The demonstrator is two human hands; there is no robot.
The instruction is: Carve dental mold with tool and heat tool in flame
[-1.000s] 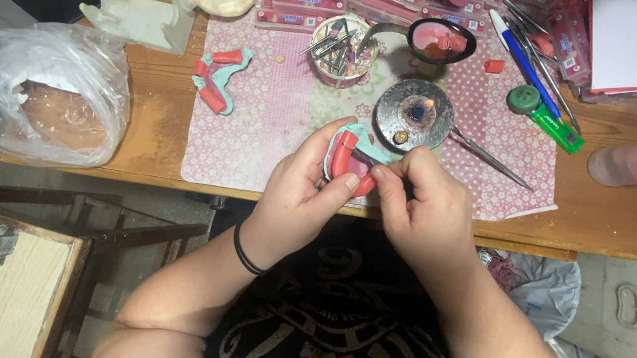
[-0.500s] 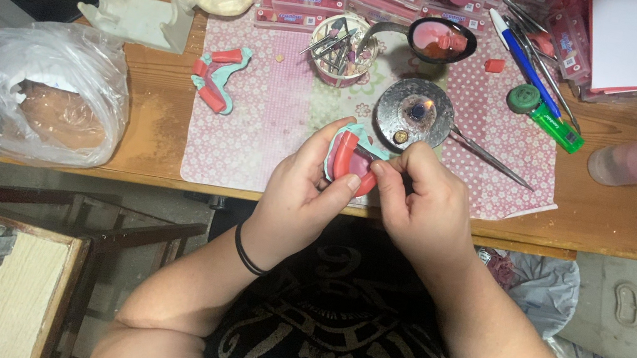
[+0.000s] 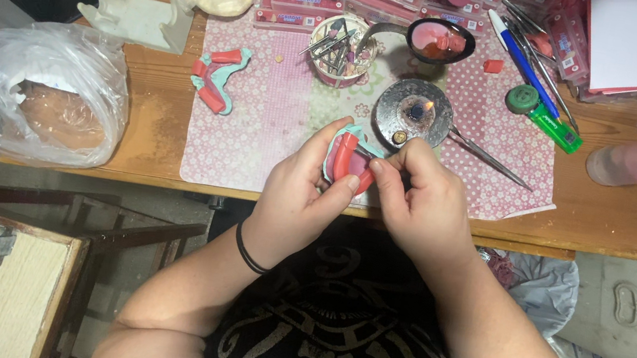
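Gripping curved red wax rim on teal base (image 3: 345, 160) in my left hand (image 3: 302, 189) above desk edge; right hand (image 3: 420, 201) pinches thin metal tool (image 3: 367, 152). Wax looks soft, fragile: hold the base.

A single head-worn camera looks almost straight down from above the seated person, close over the left hand (image 3: 302, 189) and right hand (image 3: 420, 203), taking in the long brown wooden workbench (image 3: 623, 225) ahead and the lap below.
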